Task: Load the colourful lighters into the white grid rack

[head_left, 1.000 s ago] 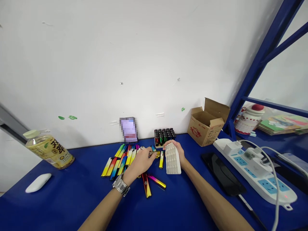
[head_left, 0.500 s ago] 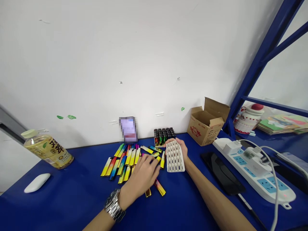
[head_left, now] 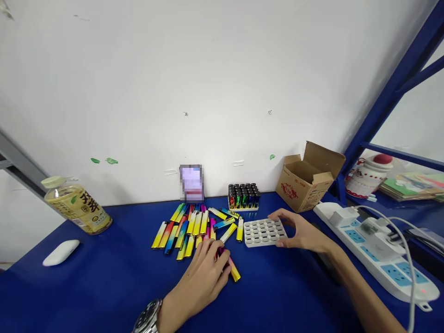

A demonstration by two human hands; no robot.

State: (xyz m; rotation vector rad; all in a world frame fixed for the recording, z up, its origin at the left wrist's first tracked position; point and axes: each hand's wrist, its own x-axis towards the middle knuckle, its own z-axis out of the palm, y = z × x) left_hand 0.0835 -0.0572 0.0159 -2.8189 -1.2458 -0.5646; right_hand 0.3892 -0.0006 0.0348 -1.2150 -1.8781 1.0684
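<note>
head — tray [head_left: 262, 232] gripped in right fingers [head_left: 283, 214], long axis sideways; left fingers [head_left: 206, 250] — hold unclear

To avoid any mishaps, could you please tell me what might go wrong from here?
The shiny, multicoloured lighters lie loose and overlapping, so the left hand at their near side might scatter some. The white, rectangular, plastic-looking slotted tray is held by the right hand only at one end, so it could swivel or slip. A bump could tip the upright, dark-topped lighters standing near the wall.
</note>
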